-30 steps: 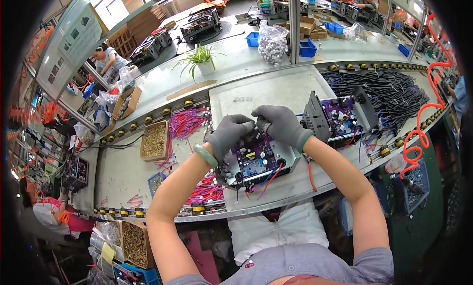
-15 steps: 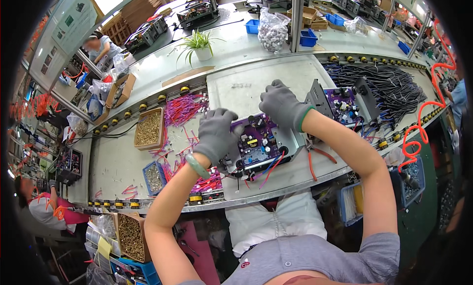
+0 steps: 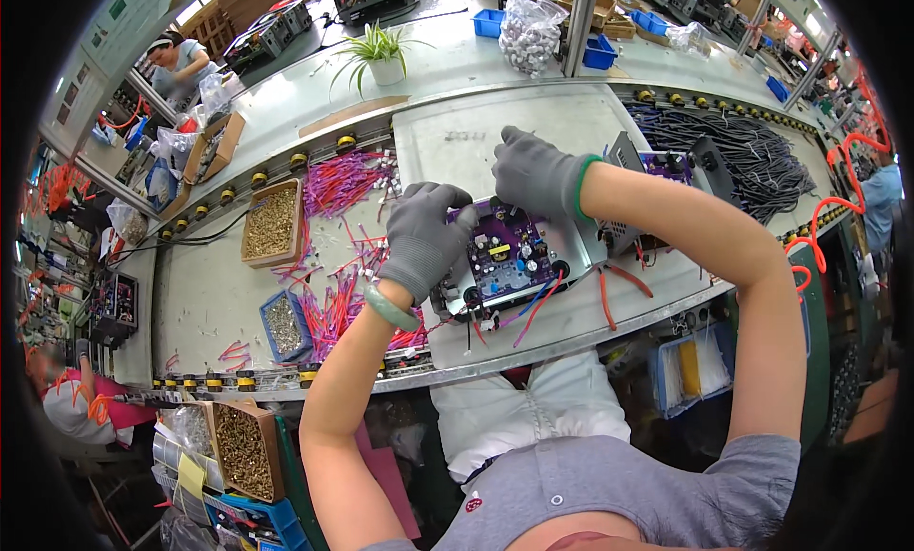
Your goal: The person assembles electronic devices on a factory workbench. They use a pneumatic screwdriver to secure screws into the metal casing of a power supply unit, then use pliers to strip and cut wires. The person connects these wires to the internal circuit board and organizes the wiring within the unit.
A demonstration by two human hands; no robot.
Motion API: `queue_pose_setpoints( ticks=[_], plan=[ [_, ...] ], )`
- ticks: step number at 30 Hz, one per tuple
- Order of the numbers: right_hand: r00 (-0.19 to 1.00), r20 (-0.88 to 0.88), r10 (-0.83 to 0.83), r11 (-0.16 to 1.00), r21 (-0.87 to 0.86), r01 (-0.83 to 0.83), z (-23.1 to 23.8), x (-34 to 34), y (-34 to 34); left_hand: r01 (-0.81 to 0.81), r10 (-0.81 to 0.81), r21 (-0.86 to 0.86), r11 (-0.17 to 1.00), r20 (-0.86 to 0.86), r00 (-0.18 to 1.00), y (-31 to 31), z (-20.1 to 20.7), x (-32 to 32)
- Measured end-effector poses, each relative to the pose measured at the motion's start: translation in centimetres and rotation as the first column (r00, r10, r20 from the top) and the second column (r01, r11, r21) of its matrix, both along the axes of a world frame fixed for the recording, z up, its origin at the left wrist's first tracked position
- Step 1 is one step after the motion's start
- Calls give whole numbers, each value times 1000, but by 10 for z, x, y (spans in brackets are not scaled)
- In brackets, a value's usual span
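Note:
A purple circuit board (image 3: 497,257) with many components sits in an open metal chassis (image 3: 569,250) in front of me. My left hand (image 3: 426,235), in a grey glove, is closed at the board's far left corner, its thumb over the board's edge. Above the far edge of the chassis is my right hand (image 3: 538,177), also gloved, with its fingers curled together. What either hand pinches is hidden. Red, blue and black wires (image 3: 533,315) hang off the chassis's near side. Red-handled pliers (image 3: 609,289) lie just right of it.
A second chassis (image 3: 700,166) stands to the right, before a heap of black cables (image 3: 724,151). To the left lie pink and purple wires (image 3: 341,182), a box of brass parts (image 3: 272,223) and a blue bin (image 3: 286,326). A coiled orange hose (image 3: 845,206) hangs at right.
My right hand has shifted slightly left and up, over the chassis's far edge. My left hand stays at the corner, its thumb and fingers turned toward the board. The whole view has shifted somewhat.

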State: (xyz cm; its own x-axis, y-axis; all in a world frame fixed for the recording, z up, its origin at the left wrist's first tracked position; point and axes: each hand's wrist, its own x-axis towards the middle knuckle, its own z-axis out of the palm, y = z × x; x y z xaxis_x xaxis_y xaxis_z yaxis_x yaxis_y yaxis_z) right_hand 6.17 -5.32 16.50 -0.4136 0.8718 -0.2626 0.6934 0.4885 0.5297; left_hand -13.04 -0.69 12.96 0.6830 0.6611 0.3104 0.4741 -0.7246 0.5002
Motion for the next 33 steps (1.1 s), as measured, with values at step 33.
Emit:
queue_pose_setpoints(
  ticks=[33],
  plan=[
    [899,-412,150,985,137,-101,-48,-52,-131,-26,27,-17,1000,62,998,4,-7,0]
  ],
)
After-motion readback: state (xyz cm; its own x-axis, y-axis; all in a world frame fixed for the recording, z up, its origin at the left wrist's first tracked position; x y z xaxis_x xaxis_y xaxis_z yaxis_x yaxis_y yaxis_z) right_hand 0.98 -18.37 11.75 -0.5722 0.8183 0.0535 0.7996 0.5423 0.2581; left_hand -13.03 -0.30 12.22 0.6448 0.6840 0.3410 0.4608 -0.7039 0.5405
